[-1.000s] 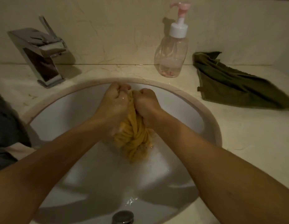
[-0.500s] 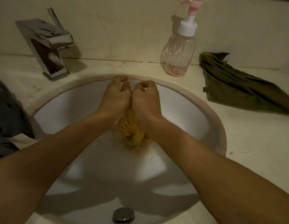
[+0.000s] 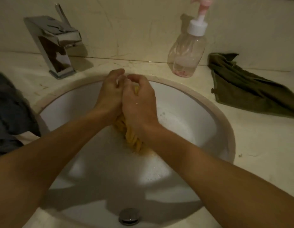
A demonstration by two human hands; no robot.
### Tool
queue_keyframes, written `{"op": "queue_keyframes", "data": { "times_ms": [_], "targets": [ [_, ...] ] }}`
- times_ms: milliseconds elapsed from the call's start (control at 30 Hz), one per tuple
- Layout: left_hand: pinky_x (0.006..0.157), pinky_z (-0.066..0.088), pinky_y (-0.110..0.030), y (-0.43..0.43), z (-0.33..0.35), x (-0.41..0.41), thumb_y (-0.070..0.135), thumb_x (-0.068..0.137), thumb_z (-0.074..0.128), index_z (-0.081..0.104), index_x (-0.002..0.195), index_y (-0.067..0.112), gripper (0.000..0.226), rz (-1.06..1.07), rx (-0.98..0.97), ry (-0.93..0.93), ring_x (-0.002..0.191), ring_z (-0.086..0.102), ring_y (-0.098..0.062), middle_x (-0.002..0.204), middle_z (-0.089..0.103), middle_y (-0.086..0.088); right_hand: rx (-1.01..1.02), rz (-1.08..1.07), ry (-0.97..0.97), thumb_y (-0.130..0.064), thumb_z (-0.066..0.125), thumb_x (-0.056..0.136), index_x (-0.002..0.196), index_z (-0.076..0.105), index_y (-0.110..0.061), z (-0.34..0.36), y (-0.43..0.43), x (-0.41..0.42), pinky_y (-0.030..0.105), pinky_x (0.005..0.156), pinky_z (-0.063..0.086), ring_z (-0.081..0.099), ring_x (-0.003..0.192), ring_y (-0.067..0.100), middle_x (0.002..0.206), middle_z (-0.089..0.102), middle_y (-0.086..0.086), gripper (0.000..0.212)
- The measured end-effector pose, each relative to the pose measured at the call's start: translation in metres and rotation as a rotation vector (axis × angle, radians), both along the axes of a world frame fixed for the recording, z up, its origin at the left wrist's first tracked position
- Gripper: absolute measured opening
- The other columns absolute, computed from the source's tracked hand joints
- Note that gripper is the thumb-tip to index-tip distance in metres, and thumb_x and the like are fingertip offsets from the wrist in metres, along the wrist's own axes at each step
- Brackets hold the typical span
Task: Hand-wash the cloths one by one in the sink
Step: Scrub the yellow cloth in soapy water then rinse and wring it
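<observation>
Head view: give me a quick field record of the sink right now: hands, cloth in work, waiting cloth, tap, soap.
left hand: grips the yellow cloth, against the right hand
right hand: grips the same cloth
yellow cloth: twisted, hanging into the sink
sink: suds on the wall
green cloth: on the counter, right of the sink
tap: no stream visible
pump bottle: upright behind the sink, little liquid left

Sink (image 3: 225, 125) set in surface (image 3: 266, 153). Tap (image 3: 55, 46) behind sink at left, pump bottle (image 3: 187, 53) behind at right. Spare cloth (image 3: 251, 91) on surface right of bottle. Fabric heap (image 3: 9, 112) at far left. Left hand (image 3: 110, 96) and right hand (image 3: 139, 102) touching over sink, gripping twisted cloth (image 3: 133, 140) between them. Drain (image 3: 129, 216) at near side.
</observation>
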State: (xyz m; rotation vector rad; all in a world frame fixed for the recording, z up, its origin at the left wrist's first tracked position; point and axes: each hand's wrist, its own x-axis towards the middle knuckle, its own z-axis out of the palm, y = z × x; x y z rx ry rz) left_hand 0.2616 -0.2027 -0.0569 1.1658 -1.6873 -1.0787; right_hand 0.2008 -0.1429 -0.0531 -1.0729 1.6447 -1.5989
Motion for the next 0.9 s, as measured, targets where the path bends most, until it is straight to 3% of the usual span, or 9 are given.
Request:
{"op": "queue_keyframes", "data": {
  "times_ms": [167,300,367,433,500,600,667,800,900],
  "targets": [
    [0.090,0.045,-0.008,0.028,0.004,-0.017,0.023,0.109,0.037,0.048,0.142,0.026,0.035,-0.060,-0.087,0.061,0.122,0.051,-0.004,0.136,0.053,0.008,0.097,-0.033,-0.155,-0.025,0.058,0.101,0.134,0.054,-0.019,0.003,-0.008,-0.037,0.045,0.097,0.058,0.067,0.112,0.023,0.125,0.065,0.008,0.035],
    [0.086,0.052,-0.019,0.000,0.001,-0.006,0.024,0.107,0.042,0.049,0.142,0.026,0.036,0.016,0.065,0.113,0.113,0.060,-0.009,0.137,0.056,0.003,0.074,0.059,-0.074,-0.032,0.053,0.106,0.125,0.061,-0.023,0.000,-0.004,-0.015,0.014,0.072,0.055,0.066,0.097,0.007,0.112,0.068,-0.003,0.022],
    [0.078,0.052,-0.019,-0.007,0.001,0.000,0.025,0.107,0.041,0.050,0.141,0.025,0.034,0.061,0.140,0.156,0.102,0.062,-0.005,0.130,0.060,0.003,0.052,0.105,-0.028,-0.032,0.053,0.106,0.126,0.061,-0.024,-0.003,-0.003,-0.006,0.012,0.070,0.054,0.064,0.098,0.005,0.113,0.067,-0.004,0.023],
    [0.072,0.050,-0.011,0.006,0.004,-0.004,0.025,0.107,0.042,0.054,0.134,0.024,0.030,0.062,0.091,0.131,0.098,0.060,-0.002,0.119,0.061,0.007,0.045,0.042,-0.033,-0.031,0.054,0.106,0.124,0.063,-0.019,-0.003,-0.009,-0.019,0.026,0.085,0.060,0.067,0.102,0.013,0.113,0.069,0.000,0.025],
    [0.078,0.049,-0.007,0.028,0.007,-0.015,0.026,0.108,0.040,0.055,0.130,0.025,0.027,-0.025,0.022,0.082,0.101,0.059,-0.001,0.114,0.061,0.010,0.065,0.009,-0.130,-0.031,0.056,0.101,0.120,0.067,-0.010,-0.003,-0.015,-0.038,0.048,0.094,0.059,0.071,0.105,0.025,0.113,0.072,0.011,0.030],
    [0.085,0.044,-0.011,0.031,0.006,-0.021,0.026,0.108,0.037,0.052,0.137,0.026,0.032,-0.078,-0.037,0.032,0.109,0.054,-0.004,0.124,0.057,0.009,0.111,-0.032,-0.210,-0.033,0.054,0.102,0.117,0.068,-0.011,-0.010,-0.018,-0.044,0.051,0.093,0.060,0.072,0.103,0.027,0.110,0.073,0.013,0.031],
    [0.079,0.040,-0.009,0.011,0.004,-0.012,0.027,0.108,0.036,0.050,0.138,0.025,0.033,-0.016,-0.074,-0.099,0.111,0.053,-0.009,0.125,0.055,0.005,0.145,0.004,-0.106,-0.029,0.052,0.106,0.113,0.068,-0.014,-0.006,-0.014,-0.041,0.046,0.093,0.060,0.071,0.102,0.025,0.108,0.073,0.009,0.023],
    [0.082,0.044,-0.038,-0.021,-0.015,0.009,0.034,0.106,0.037,0.047,0.135,0.016,0.036,-0.045,-0.188,-0.770,0.108,0.058,-0.034,0.124,0.060,-0.014,0.432,0.262,0.275,-0.029,0.063,0.100,0.116,0.071,-0.009,-0.002,-0.008,-0.058,0.043,0.090,0.059,0.068,0.103,0.030,0.110,0.071,0.013,0.027],
    [0.080,0.047,-0.042,-0.024,-0.023,0.020,0.038,0.102,0.042,0.049,0.122,0.013,0.032,-0.123,-0.265,-1.015,0.098,0.055,-0.033,0.118,0.058,-0.016,0.681,0.182,0.593,-0.033,0.062,0.098,0.127,0.064,-0.013,-0.006,-0.013,-0.080,0.045,0.097,0.054,0.060,0.115,0.030,0.125,0.063,0.010,0.036]
  ]
}}
